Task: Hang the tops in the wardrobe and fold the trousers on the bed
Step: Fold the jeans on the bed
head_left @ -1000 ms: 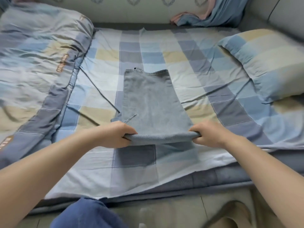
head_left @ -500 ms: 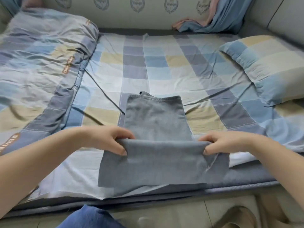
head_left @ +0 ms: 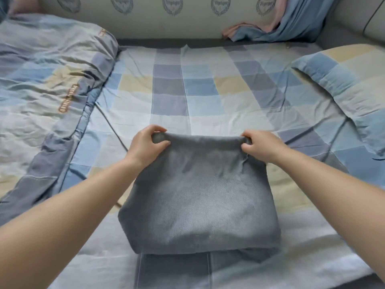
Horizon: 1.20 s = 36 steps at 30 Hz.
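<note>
Folding trousers, by the look of it the last fold of this pair

Spread under both grips: checked bed sheet (head_left: 208, 97) in blue, grey and cream squares. Well out past the left grip: rumpled quilt (head_left: 45, 84) of the same pattern. Well out past the right grip: matching pillow (head_left: 343, 84). Far beyond both grips, against the padded headboard: heap of blue and pink cloth (head_left: 270, 30), possibly tops yet to hang, too bunched to tell

Between and below the grips: grey denim trousers (head_left: 198, 205), already doubled into a thick, roughly square packet, lying near the bed's front edge. Nearest layer resting flat on the sheet, top flap raised at its far edge and sloping down toward the body

Left hand (head_left: 145, 144) pinching the far left corner of that flap, thumb under and fingers curled over the rolled edge. Right hand (head_left: 262, 147) pinching the far right corner likewise, cloth gathered into small creases just beside the knuckles. Both grips level, flap taut between them

Next, as a judgement: lowering the held edge onto the layer below, corners aligned, then letting go and pressing flat. Needing even tension from both pinches, since thick denim may spring back or skew. Wardrobe nowhere in view
</note>
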Motion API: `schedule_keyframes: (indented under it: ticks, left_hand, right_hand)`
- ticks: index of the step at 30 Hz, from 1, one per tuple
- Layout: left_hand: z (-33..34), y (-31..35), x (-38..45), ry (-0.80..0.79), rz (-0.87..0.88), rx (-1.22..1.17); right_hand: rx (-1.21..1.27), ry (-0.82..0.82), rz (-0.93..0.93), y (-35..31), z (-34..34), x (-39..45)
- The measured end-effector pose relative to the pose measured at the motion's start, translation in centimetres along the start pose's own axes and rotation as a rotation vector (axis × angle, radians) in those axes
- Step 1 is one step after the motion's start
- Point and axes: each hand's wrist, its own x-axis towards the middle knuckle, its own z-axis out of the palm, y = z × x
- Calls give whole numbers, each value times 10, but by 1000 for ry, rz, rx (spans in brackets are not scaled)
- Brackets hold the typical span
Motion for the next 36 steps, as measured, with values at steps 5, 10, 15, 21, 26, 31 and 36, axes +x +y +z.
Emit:
schedule_keyframes:
  ticks: [5, 10, 15, 21, 26, 31, 36]
  left_hand:
    - [27, -33, 31, 15, -95, 10]
    - [39, -32, 40, -25, 112, 282]
    - [89, 2, 2, -129, 527, 671]
    - [110, -24, 2, -283, 268, 798]
    - [96, -46, 17, -277, 115, 795]
    - [92, -68, 26, -316, -38, 589]
    - [87, -62, 24, -332, -101, 527]
  right_hand:
    - [-107, 1, 56, -6, 31, 55]
    - [-581, 68, -4, -26, 60, 59]
    - [-251, 71, -217, -69, 112, 35]
    - [-280, 81, -166, -42, 139, 35]
    - [-337, 124, -113, -10, 133, 38]
    - [-230, 98, 3, 5, 135, 53]
    - [-39, -59, -14, 5, 117, 58]
